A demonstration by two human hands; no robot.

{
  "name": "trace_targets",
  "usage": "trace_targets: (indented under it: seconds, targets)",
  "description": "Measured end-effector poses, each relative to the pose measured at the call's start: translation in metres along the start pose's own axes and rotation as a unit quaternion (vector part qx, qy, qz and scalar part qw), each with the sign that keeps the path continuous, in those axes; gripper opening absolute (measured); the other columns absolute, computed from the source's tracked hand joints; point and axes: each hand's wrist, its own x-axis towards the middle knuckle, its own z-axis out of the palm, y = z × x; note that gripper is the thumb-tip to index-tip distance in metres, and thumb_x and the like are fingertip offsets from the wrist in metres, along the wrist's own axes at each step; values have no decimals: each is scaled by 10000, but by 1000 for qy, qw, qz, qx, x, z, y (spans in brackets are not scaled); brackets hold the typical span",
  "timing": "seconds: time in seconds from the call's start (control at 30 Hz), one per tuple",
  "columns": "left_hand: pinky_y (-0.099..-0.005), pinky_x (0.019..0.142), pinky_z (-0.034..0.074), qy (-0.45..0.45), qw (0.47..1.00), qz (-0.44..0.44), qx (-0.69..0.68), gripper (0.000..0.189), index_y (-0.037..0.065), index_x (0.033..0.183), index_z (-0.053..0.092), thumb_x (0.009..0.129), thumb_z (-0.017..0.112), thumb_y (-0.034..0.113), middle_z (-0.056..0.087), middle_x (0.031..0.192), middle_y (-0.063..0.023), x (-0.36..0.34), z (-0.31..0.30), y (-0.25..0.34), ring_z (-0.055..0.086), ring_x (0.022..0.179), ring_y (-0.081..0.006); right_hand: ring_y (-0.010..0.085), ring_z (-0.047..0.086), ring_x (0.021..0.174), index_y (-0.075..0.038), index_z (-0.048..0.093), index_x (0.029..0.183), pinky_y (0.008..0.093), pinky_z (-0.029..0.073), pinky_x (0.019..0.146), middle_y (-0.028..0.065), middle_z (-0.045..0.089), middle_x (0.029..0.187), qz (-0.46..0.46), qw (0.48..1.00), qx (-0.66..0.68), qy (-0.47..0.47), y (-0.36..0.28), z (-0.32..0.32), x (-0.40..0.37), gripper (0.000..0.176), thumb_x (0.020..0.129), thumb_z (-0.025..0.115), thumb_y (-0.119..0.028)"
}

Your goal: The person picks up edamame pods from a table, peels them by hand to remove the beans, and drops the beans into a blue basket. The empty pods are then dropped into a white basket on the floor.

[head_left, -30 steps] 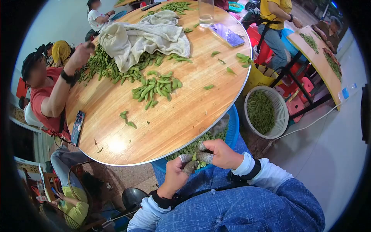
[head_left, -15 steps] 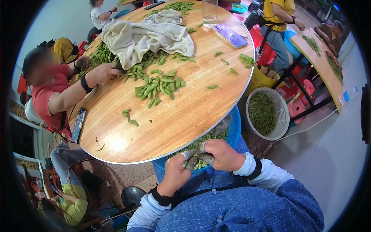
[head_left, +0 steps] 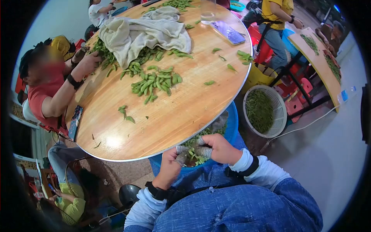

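Ahead of you: round wooden table (head_left: pixel 185 112), towel (head_left: pixel 147 29) draped over a heap of green pods (head_left: pixel 154 82). 1 phone (head_left: pixel 228 33) lies near its far rim. To your right, 1 white basket (head_left: pixel 285 110) of pods stands on the floor.

Blue basin (head_left: pixel 233 127) largely hidden under table (head_left: pixel 174 112), glass (head_left: pixel 207 11) cut off by top edge

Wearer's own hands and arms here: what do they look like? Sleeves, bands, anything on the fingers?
The left hand and right hand wear grey fabric fingertip covers. A black wristband sits on each wrist. Pale long sleeves show below a blue denim-look garment.
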Motion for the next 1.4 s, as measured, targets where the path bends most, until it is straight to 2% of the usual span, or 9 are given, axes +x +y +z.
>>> trace_targets:
  seconds: [0.17, 0.27, 0.43, 0.57, 0.7, 0.8, 1.0, 1.17, 1.4]
  targets:
    - [-216, 557, 460, -6, 998, -22, 50, 111, 4, 895, 594, 794, 550, 9, 619, 759, -47, 1, -2, 2, 577, 632, -99, 74, 505, 720, 8, 578, 876, 242, 427, 660, 8, 592, 801, 111, 968, 226, 1, -1, 0, 1, 104, 792, 553, -49]
    - [-229, 589, 465, 16, 984, 16, 174, 126, -1, 905, 597, 782, 571, 15, 628, 757, -58, -3, -7, -12, 581, 651, -107, 85, 502, 702, 8, 584, 859, 254, 427, 642, 16, 588, 769, 108, 992, 27, 60, 6, -14, -3, 113, 763, 551, -43]
    - [-256, 657, 476, 98, 903, 162, 386, 225, 24, 970, 605, 745, 609, 9, 641, 789, -84, -23, -23, 40, 606, 730, -130, 74, 498, 589, -43, 603, 796, 203, 399, 518, 2, 547, 668, 125, 929, -32, 348, 1, -92, -28, 134, 756, 478, -72]
    - [-269, 686, 467, 245, 772, 259, 526, 297, 22, 989, 589, 724, 525, -94, 622, 839, -112, -3, -82, 90, 598, 748, -177, 83, 476, 548, -86, 538, 870, 194, 330, 423, 16, 537, 682, 177, 832, 163, 500, 33, -158, -63, 179, 820, 370, -50]
    - [-371, 665, 452, 187, 665, 331, 643, 291, 6, 962, 577, 686, 517, -65, 577, 856, -186, 35, -124, 117, 562, 770, -338, 85, 481, 551, -76, 540, 873, 195, 346, 430, 12, 537, 680, 166, 871, 152, 436, 30, -132, -60, 106, 838, 440, -71]
    - [-395, 669, 437, 130, 658, 218, 709, 224, -8, 901, 578, 685, 525, -39, 564, 864, -203, 51, -144, 122, 541, 772, -366, 67, 476, 558, -54, 565, 893, 177, 364, 465, 8, 548, 690, 141, 906, 154, 368, 23, -105, -51, 103, 837, 490, -99]
    - [-307, 599, 448, 169, 691, 214, 670, 186, -4, 898, 581, 713, 559, -8, 608, 774, -150, 56, -151, 115, 584, 678, -263, 75, 498, 641, -5, 593, 894, 205, 397, 575, 13, 577, 750, 52, 976, 20, 210, -27, -54, -22, 129, 803, 548, -84]
    - [-198, 530, 420, 154, 977, 127, 71, 136, -14, 916, 569, 800, 545, 53, 598, 778, -52, 27, -82, 95, 542, 634, -100, 88, 521, 726, 7, 598, 951, 248, 430, 667, 27, 614, 805, 31, 994, -16, 107, -44, -20, 1, 181, 787, 569, -66]
    - [-240, 503, 423, 83, 987, -3, -140, 213, -10, 913, 559, 755, 620, 118, 597, 766, -90, 2, -6, 53, 539, 580, -141, 62, 502, 697, 13, 586, 928, 222, 420, 630, 3, 600, 792, 32, 987, 155, 25, -49, 11, 22, 156, 796, 559, -66]
